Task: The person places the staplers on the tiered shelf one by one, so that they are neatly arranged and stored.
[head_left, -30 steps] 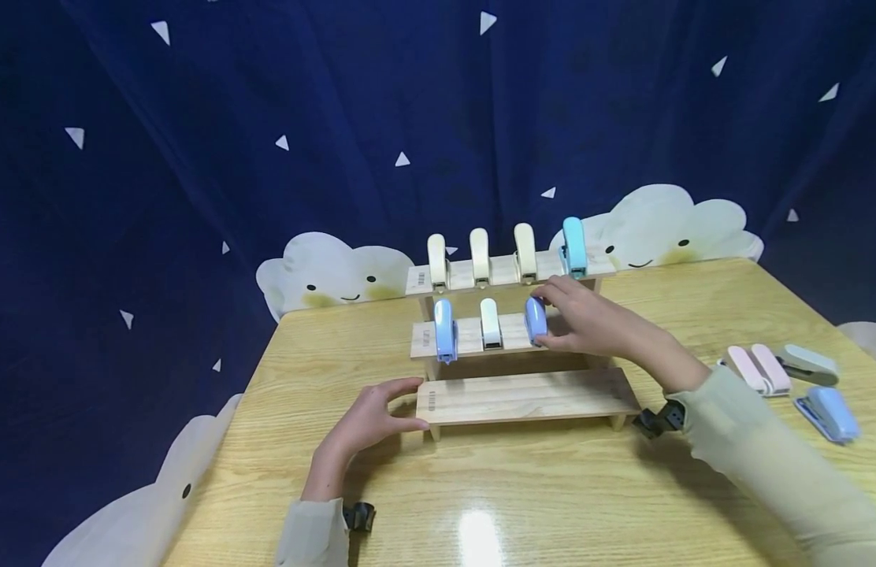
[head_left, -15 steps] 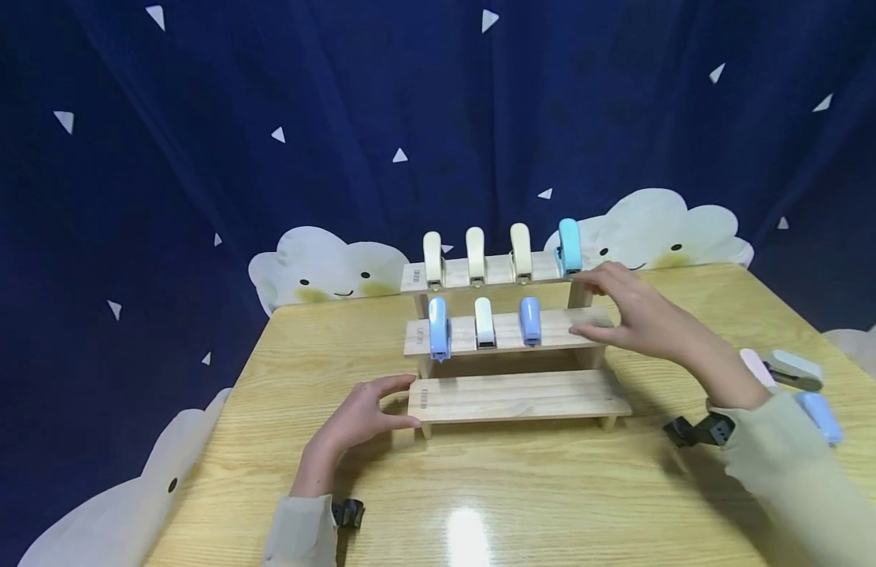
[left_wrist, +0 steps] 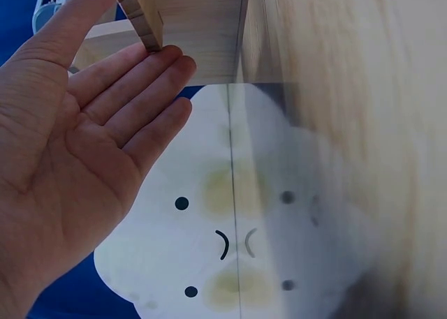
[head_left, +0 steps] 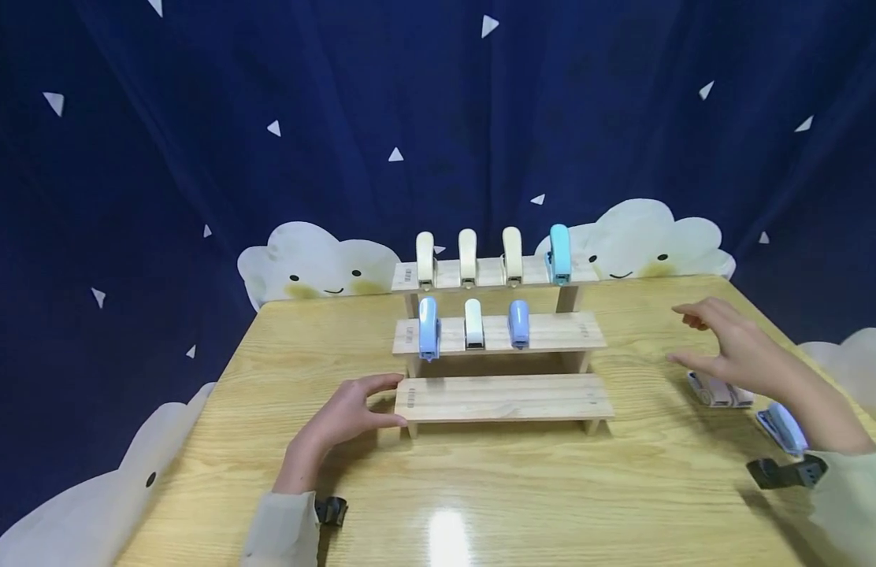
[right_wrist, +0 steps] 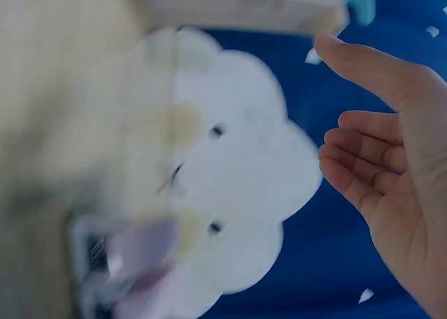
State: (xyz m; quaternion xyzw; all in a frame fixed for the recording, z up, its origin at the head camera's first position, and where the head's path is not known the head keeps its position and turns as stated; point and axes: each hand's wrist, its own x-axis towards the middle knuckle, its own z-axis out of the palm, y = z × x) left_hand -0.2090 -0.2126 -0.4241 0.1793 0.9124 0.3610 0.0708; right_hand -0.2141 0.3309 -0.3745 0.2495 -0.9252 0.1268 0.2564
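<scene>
A three-tier wooden display stand point(head_left: 505, 400) stands on the table. My left hand point(head_left: 342, 413) holds the left end of its lowest tier, thumb at the front edge and fingers at the rear; the left wrist view shows this hand point(left_wrist: 91, 137) with its fingertips against the wood. On the middle tier are a blue stapler point(head_left: 428, 327), a white stapler point(head_left: 473, 323) and another blue stapler point(head_left: 519, 323). My right hand point(head_left: 746, 350) hangs in the air right of the stand, thumb and fingers apart, holding nothing. Below it lie pink staplers point(head_left: 721, 391), partly hidden, and a blue stapler point(head_left: 784, 428).
Along the top tier stand three cream staplers, one of them point(head_left: 468, 258) in the middle, and a turquoise stapler point(head_left: 560, 253) at the right. Behind the wooden table point(head_left: 551, 496) hangs a dark blue curtain point(head_left: 324, 94) with white triangles and clouds.
My right hand has let go of the right-hand blue stapler on the middle tier and moved right, over the loose staplers. My left hand stays at the stand.
</scene>
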